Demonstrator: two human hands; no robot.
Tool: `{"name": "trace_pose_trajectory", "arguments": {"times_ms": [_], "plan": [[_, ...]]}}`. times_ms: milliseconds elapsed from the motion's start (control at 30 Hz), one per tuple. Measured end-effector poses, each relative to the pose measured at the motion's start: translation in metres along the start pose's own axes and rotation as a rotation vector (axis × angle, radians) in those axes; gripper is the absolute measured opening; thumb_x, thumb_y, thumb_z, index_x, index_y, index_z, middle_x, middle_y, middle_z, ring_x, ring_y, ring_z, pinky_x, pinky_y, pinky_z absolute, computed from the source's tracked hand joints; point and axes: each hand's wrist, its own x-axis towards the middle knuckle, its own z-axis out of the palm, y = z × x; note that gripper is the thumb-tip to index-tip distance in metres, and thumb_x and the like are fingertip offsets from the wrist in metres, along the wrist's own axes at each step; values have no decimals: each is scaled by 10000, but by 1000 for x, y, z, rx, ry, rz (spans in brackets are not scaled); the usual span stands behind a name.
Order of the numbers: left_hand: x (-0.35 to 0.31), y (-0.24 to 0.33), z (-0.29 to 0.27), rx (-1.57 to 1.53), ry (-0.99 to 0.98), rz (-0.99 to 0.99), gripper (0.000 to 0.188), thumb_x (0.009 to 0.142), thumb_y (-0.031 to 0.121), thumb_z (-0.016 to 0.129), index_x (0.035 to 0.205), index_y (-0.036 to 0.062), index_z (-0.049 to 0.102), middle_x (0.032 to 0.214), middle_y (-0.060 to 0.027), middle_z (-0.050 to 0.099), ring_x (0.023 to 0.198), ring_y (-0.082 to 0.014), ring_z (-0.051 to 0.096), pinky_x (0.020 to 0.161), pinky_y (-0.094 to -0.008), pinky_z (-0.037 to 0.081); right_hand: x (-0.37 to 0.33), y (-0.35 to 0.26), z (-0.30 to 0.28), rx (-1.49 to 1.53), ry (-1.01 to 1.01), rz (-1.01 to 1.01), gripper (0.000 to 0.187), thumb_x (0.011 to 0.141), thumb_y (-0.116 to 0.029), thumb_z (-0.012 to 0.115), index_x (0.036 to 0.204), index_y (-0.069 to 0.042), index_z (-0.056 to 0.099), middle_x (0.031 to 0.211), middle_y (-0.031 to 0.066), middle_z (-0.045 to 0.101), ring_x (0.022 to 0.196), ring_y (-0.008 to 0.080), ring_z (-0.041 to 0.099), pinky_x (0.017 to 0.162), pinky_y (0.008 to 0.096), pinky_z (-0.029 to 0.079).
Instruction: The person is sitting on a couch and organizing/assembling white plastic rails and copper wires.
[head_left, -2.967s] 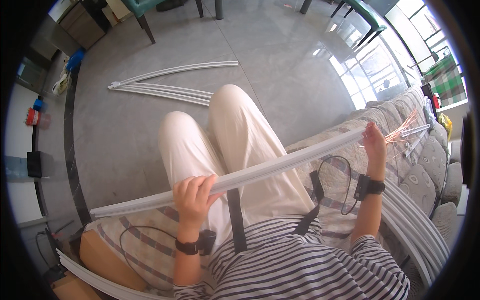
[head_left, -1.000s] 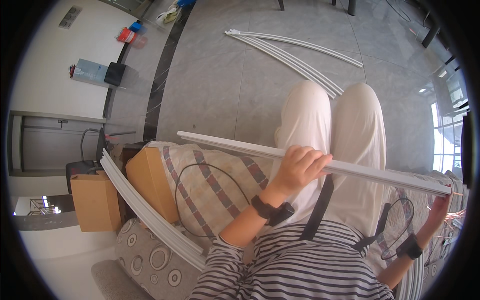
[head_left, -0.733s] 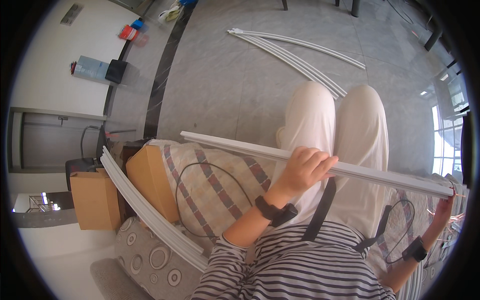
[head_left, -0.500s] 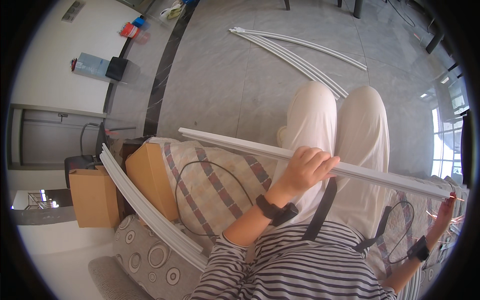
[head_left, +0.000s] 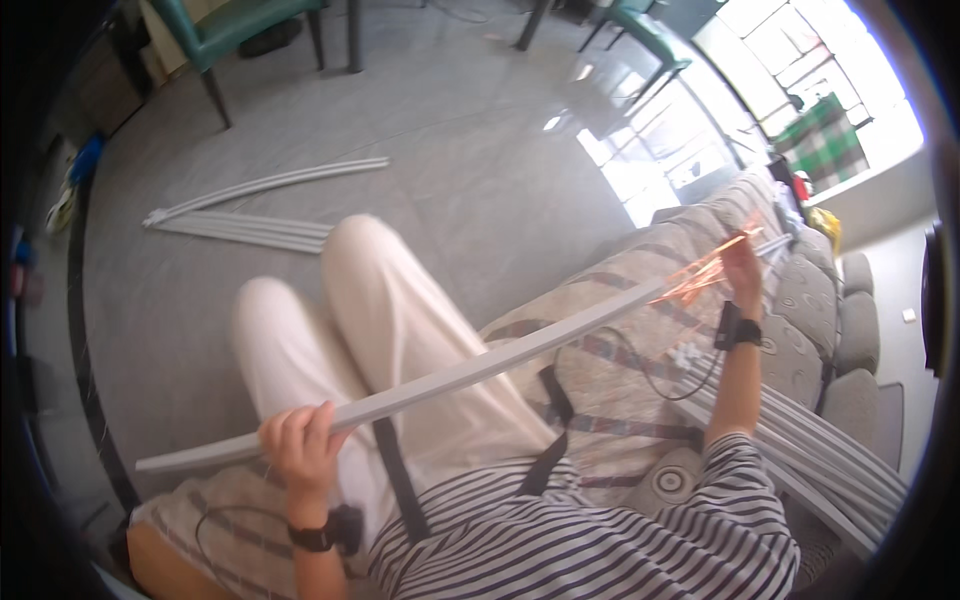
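In the head view, a long white strip lies slantwise across the person's lap, over the pale trousers. Its long axis runs from the lower left to the upper right, with a slight curve that the wide lens may add to. One end points left and a little toward the person, past the left knee; the other points up and right, toward a loose bunch of copper-coloured sticks. Blur hides whether that far end touches them.

The left hand is closed around the strip nearer its left end, fingers curled over the top edge. The right hand is off to the upper right, at the copper-coloured sticks beyond the strip's far end; its fingers are drawn together, but I cannot tell whether they pinch a stick.

A bundle of similar white strips lies beside the right forearm, slanting down to the right on the seat. On the grey floor ahead, more white strips form a narrow V, its point to the left and its open side to the right.
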Motion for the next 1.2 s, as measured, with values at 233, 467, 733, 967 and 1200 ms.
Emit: {"name": "trace_pose_trajectory", "arguments": {"times_ms": [233, 467, 733, 967, 1200], "plan": [[8, 8, 10, -5, 17, 34, 410, 656, 219, 796, 1004, 61, 647, 911, -51, 544, 853, -268, 510, 773, -415, 405, -41, 87, 154, -192, 249, 81, 592, 997, -402, 413, 1429, -13, 304, 1471, 152, 355, 1324, 289, 379, 1083, 448, 323], [14, 9, 11, -9, 4, 64, 413, 670, 236, 789, 1013, 56, 646, 925, -55, 548, 866, -279, 510, 779, -422, 403, -82, 174, 262, -277, 138, 16, 353, 1012, -247, 432, 1160, 42, 569, 1163, 194, 616, 1049, 291, 615, 915, 380, 492], [4, 7, 13, 6, -17, 51, 414, 715, 259, 766, 1062, 69, 642, 937, -65, 545, 883, -284, 511, 788, -430, 402, -68, 157, 232, -182, 170, 57, 292, 1000, -256, 460, 1002, -20, 632, 1062, 138, 669, 973, 226, 642, 871, 341, 496], [6, 9, 13, -10, -18, 61, 424, 708, 272, 769, 1060, 75, 640, 929, -60, 548, 879, -283, 513, 787, -427, 405, -36, 62, 125, -36, 410, 75, 202, 960, -257, 542, 944, -82, 642, 993, 60, 694, 1011, 206, 635, 892, 353, 478], [5, 6, 11, -10, -30, 66, 437, 668, 238, 792, 1048, 83, 642, 931, -54, 552, 882, -284, 522, 785, -422, 415, -21, 31, 108, -116, 559, 13, 369, 955, -349, 528, 1148, -35, 560, 1228, 128, 602, 1160, 252, 558, 986, 429, 430]]}}
